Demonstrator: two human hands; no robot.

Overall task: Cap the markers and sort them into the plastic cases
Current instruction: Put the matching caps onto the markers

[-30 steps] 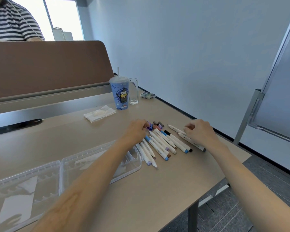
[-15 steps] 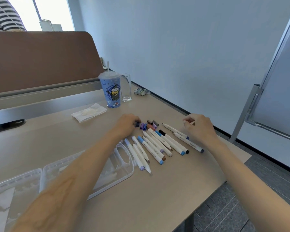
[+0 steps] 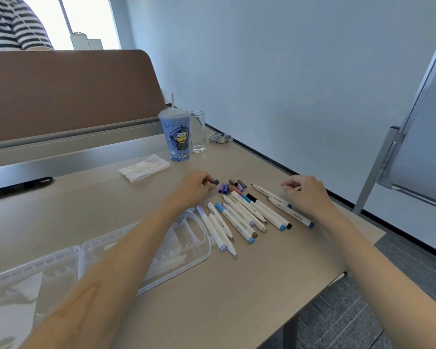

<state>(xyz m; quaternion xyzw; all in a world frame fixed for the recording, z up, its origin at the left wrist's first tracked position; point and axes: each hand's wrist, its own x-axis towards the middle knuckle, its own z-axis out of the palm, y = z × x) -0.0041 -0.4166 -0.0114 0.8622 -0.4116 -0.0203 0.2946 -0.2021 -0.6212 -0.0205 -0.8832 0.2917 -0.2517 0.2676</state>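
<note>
- A blue cap (image 3: 216,182) is pinched at the fingertips of the left hand (image 3: 195,187).
- A thin marker (image 3: 298,188) is gripped by the curled right hand (image 3: 306,191).
- "marker" is printed on the white markers (image 3: 242,220), laid beside the plastic case (image 3: 202,255).
- "LUCKIN" is read on the blue cup (image 3: 178,137).

beige worktop (image 3: 237,298), blue cartoon cup (image 3: 177,139) with straw at upper centre, clear glass (image 3: 198,132) just beside it, crumpled white napkin (image 3: 144,168) to their left, brown divider (image 3: 61,96) behind, whiteboard (image 3: 425,134) at right edge, striped sleeve (image 3: 10,23) upper left
</note>
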